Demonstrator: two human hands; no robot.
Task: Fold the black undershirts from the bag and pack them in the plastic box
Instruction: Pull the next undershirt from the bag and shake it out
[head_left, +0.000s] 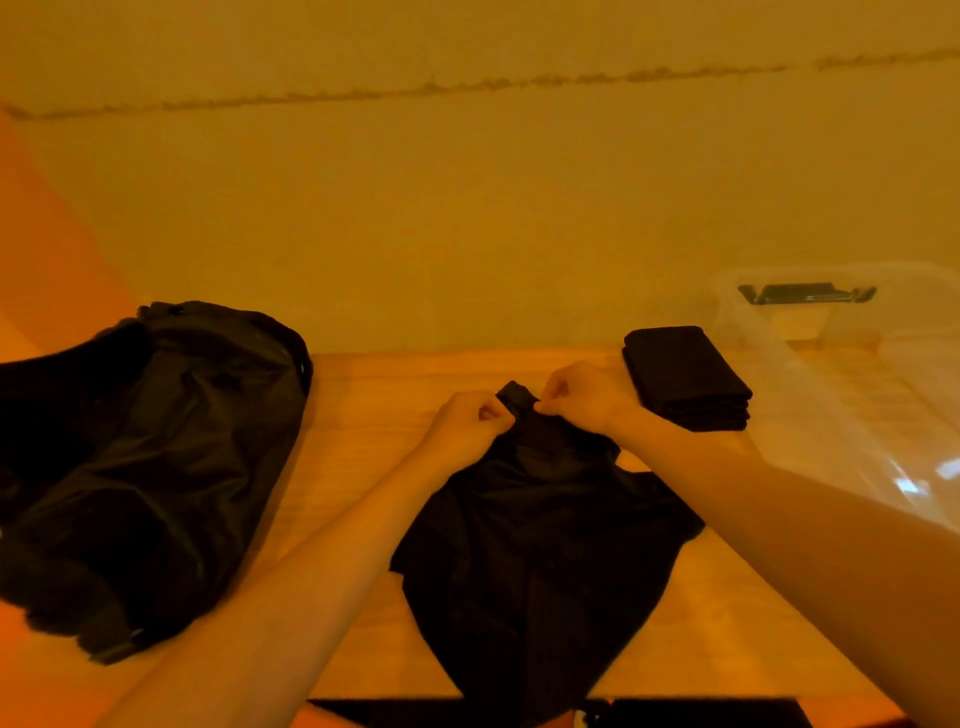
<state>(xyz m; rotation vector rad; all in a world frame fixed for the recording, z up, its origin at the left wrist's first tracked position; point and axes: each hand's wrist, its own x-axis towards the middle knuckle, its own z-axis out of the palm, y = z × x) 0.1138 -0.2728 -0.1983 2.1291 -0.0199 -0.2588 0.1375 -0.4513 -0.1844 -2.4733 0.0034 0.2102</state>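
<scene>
A black undershirt (540, 545) lies crumpled on the wooden table in front of me. My left hand (470, 423) and my right hand (584, 395) both pinch its bunched top end, close together. A folded black undershirt (685, 376) rests flat to the right of my right hand, next to the clear plastic box (831, 415), which stands open at the right. The black bag (150, 467) lies slumped on the left of the table.
The wooden table (363, 395) runs up to a plain wall behind. A dark clip (808, 293) sits on the far rim of the box. The table's near edge shows at the bottom, with dark floor below.
</scene>
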